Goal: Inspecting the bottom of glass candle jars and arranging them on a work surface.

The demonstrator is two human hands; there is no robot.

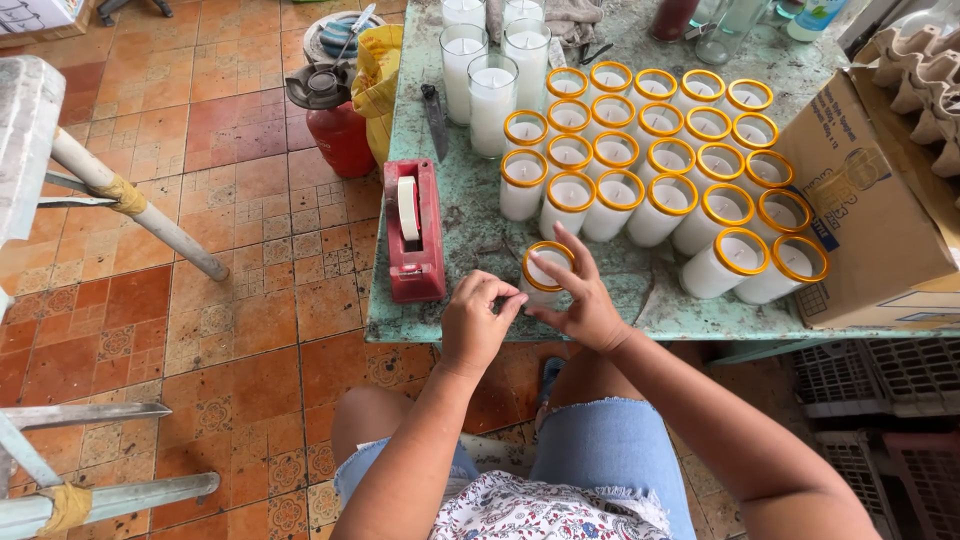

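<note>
Where both hands meet, fingers [556, 262] touch the candle glass [543, 275]

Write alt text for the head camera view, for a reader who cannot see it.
Seen from above, a seated person's left hand and right hand touch a white glass candle with an orange rim near the edge of a worn green table. Rows of similar candles stand behind it, a red tape dispenser to its left.
</note>
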